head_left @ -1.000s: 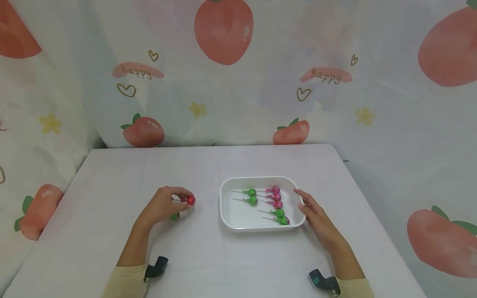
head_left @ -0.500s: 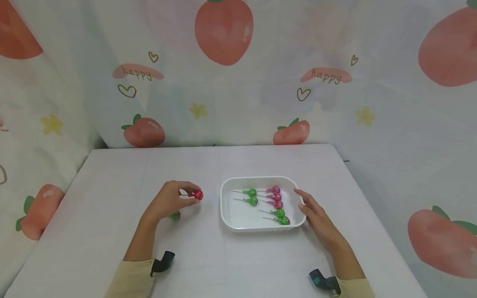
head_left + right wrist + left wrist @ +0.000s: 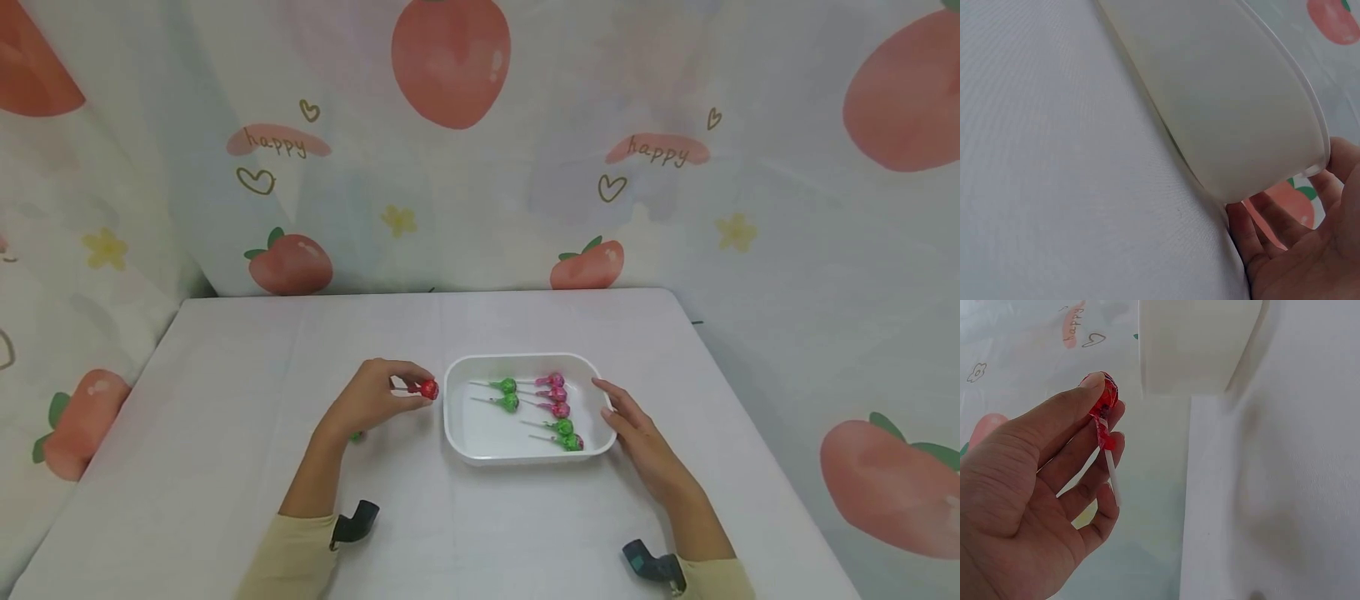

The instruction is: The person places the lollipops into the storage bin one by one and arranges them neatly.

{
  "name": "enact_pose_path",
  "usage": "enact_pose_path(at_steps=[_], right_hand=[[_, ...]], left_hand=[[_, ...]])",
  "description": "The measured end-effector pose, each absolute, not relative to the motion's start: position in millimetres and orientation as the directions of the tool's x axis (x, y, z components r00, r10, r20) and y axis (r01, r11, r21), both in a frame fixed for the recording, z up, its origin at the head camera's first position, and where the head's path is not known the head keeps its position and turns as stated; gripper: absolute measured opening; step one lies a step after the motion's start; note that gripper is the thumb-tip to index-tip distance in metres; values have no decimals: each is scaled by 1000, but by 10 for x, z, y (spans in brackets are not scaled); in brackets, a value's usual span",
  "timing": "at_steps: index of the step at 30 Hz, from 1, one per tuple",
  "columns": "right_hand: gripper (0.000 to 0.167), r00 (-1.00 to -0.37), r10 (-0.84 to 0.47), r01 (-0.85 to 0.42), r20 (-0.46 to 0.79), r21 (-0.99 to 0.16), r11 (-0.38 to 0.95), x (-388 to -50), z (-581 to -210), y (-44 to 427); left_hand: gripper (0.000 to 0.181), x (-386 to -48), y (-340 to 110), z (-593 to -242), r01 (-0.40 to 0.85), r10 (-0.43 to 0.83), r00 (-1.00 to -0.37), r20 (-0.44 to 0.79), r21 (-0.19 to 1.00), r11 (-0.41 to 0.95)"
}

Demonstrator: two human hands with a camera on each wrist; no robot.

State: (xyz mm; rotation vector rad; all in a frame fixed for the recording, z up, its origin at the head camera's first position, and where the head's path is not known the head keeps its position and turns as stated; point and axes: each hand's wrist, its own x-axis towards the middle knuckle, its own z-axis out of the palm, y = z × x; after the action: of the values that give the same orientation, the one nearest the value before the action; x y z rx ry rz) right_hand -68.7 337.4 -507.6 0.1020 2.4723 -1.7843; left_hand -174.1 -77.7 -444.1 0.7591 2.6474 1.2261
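In the head view my left hand [image 3: 371,398] pinches a red-wrapped lollipop [image 3: 428,389] by its candy head, just off the tray's left end. The left wrist view shows the lollipop [image 3: 1109,400] between thumb and fingers, its white stick angled down across the palm. My right hand [image 3: 647,446] holds the right end of a white tray [image 3: 465,457], thumb at the rim and other fingers against the outer wall [image 3: 1241,125]. Several green lollipops [image 3: 504,386] and pink lollipops [image 3: 553,394] lie inside, sticks to the left.
Another green lollipop [image 3: 357,436] lies on the white table [image 3: 450,533], mostly hidden behind the left forearm. A fruit-patterned curtain [image 3: 480,183] hangs behind the table. Dark wrist cameras [image 3: 356,522] sit on both forearms.
My left hand has moved right with the red lollipop, from the table's left part to beside the tray. The right hand and the tray have stayed in place.
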Motion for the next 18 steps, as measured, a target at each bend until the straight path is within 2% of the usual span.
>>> enact_pose_path(at_steps=[18], right_hand=[[52, -994, -7, 106, -114, -945, 309, -675, -5053, 3368]], left_hand=[[28, -1759, -313, -4453, 442, 578, -806, 128, 780, 444]])
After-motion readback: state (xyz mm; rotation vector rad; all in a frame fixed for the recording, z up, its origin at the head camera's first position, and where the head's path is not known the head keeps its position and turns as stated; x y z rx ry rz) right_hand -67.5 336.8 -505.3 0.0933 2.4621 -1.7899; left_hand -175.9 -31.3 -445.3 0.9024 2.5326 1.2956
